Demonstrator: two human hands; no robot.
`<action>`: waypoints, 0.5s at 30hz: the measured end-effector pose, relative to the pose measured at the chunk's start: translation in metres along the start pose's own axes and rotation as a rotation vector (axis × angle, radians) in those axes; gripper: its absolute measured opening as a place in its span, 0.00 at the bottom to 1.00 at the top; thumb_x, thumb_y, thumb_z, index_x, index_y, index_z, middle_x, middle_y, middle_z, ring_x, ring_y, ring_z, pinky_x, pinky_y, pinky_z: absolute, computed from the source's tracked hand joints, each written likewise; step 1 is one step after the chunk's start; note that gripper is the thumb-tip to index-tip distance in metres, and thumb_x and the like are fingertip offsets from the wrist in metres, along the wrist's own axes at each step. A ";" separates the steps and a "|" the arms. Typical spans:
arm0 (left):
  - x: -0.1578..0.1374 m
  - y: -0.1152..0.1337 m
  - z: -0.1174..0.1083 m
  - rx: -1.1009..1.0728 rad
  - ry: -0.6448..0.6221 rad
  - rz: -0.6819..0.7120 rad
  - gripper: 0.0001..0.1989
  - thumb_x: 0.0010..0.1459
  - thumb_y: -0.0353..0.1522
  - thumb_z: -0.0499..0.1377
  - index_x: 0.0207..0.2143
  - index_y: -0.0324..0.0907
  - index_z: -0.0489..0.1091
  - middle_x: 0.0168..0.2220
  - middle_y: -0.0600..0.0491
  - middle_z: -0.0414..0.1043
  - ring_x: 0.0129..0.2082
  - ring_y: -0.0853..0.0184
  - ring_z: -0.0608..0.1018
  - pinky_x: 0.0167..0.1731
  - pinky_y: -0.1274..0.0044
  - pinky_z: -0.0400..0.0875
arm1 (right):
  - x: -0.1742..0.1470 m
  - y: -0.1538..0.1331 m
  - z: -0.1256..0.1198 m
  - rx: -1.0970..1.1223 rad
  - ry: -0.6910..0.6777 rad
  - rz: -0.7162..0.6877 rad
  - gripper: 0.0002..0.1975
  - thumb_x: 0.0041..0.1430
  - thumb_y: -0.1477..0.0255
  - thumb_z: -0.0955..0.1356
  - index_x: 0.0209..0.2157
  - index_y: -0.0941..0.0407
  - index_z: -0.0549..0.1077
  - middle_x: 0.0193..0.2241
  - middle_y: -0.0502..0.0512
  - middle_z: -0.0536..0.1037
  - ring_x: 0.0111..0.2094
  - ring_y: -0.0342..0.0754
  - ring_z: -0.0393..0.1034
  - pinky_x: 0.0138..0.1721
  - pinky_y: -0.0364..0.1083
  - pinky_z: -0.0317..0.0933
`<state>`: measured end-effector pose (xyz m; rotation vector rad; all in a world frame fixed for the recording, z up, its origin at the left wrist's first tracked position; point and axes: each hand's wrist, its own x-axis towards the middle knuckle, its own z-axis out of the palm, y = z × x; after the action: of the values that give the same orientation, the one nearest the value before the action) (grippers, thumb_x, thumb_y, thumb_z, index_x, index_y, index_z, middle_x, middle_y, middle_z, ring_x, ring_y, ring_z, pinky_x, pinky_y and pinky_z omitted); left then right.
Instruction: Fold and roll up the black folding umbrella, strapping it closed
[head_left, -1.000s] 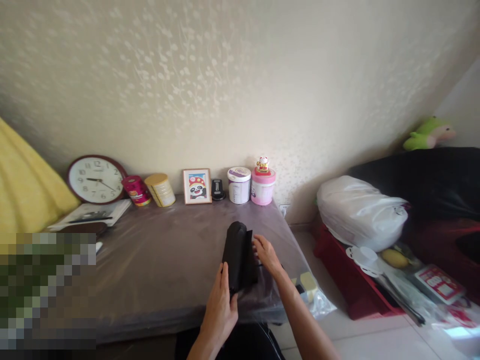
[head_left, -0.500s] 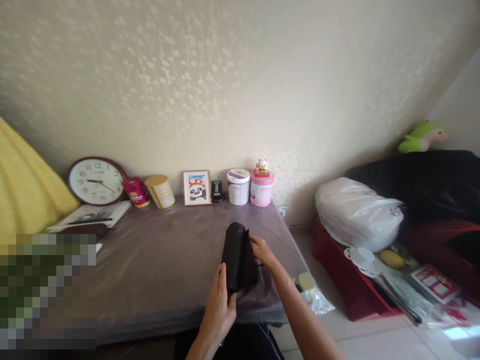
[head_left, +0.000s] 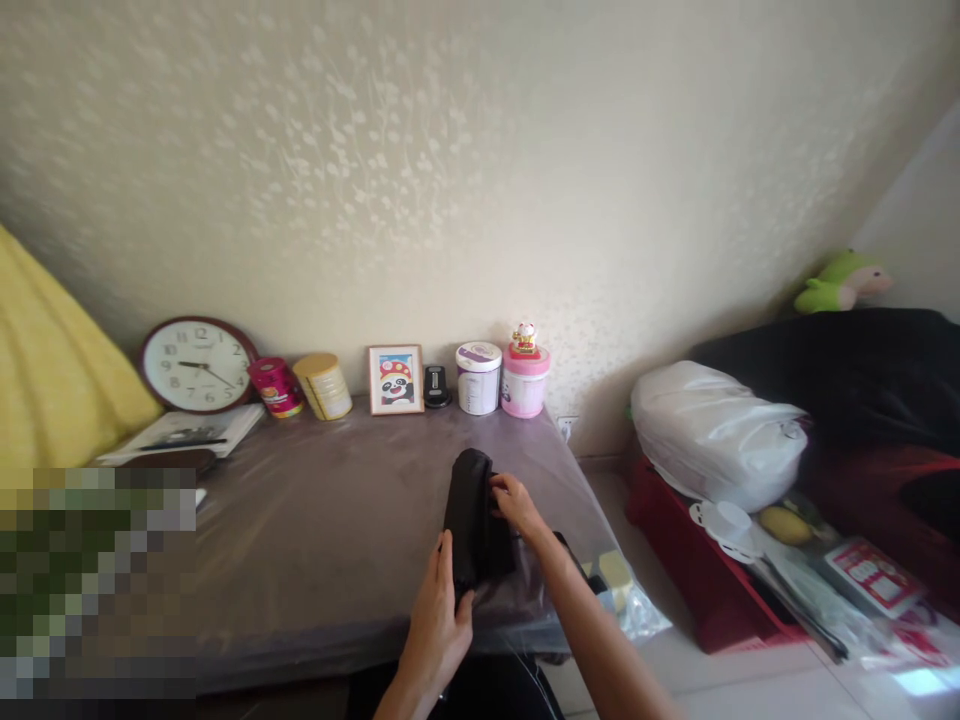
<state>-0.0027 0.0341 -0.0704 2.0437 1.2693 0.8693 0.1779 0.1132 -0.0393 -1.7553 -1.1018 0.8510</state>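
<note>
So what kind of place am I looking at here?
Probably a room in a home: a wall clock leans against patterned wallpaper, a panda picture stands nearby, and a green plush toy sits at right.

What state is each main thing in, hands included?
Black bundle, rolled, loose flap at right
Left hand, holding the bundle's near left side
Right hand, at the flap; grip unclear
Clock, propped by wall
Picture frame, standing
Yellow can, lid on
Purple-lidded tub, closed
Pink tub, closed, figurine on top
White bag, bulging
</note>
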 end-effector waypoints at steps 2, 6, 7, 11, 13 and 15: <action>0.000 0.000 0.004 0.064 -0.001 0.018 0.33 0.54 0.25 0.45 0.61 0.36 0.37 0.63 0.41 0.45 0.62 0.61 0.53 0.59 0.66 0.53 | -0.002 -0.001 0.006 -0.008 0.059 -0.012 0.14 0.54 0.74 0.60 0.42 0.59 0.69 0.39 0.57 0.75 0.39 0.46 0.71 0.36 0.45 0.68; 0.000 0.007 0.012 0.182 0.003 0.007 0.34 0.52 0.23 0.44 0.62 0.34 0.37 0.63 0.40 0.44 0.63 0.60 0.51 0.59 0.66 0.54 | -0.008 -0.006 0.020 -0.029 0.162 -0.029 0.20 0.58 0.71 0.58 0.50 0.65 0.62 0.47 0.67 0.72 0.49 0.50 0.67 0.50 0.48 0.59; 0.000 0.009 0.013 0.201 0.006 0.001 0.34 0.52 0.22 0.44 0.62 0.34 0.37 0.63 0.40 0.43 0.63 0.59 0.51 0.58 0.66 0.54 | -0.010 -0.008 0.023 -0.036 0.179 -0.028 0.22 0.58 0.70 0.58 0.51 0.66 0.61 0.48 0.69 0.71 0.50 0.52 0.66 0.51 0.49 0.58; -0.003 0.013 0.018 0.233 0.017 -0.001 0.34 0.50 0.20 0.44 0.61 0.31 0.41 0.63 0.37 0.43 0.63 0.57 0.49 0.58 0.65 0.55 | -0.016 -0.017 0.044 -0.182 0.256 -0.065 0.26 0.58 0.67 0.58 0.53 0.70 0.60 0.51 0.75 0.67 0.54 0.57 0.62 0.54 0.52 0.53; -0.005 0.014 0.019 0.238 0.030 0.004 0.35 0.48 0.19 0.45 0.61 0.31 0.42 0.63 0.35 0.42 0.63 0.55 0.49 0.58 0.63 0.54 | -0.019 -0.022 0.055 -0.290 0.275 -0.085 0.29 0.58 0.65 0.58 0.55 0.73 0.58 0.51 0.77 0.66 0.53 0.60 0.62 0.52 0.53 0.54; -0.007 0.015 0.019 0.239 0.037 0.003 0.36 0.47 0.19 0.47 0.61 0.32 0.42 0.63 0.35 0.42 0.63 0.54 0.49 0.58 0.62 0.55 | -0.023 -0.027 0.063 -0.364 0.268 -0.086 0.33 0.56 0.64 0.60 0.56 0.74 0.56 0.52 0.79 0.65 0.53 0.63 0.61 0.51 0.55 0.55</action>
<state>0.0175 0.0197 -0.0730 2.2225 1.4507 0.7922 0.1060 0.1178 -0.0370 -2.0314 -1.1926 0.3614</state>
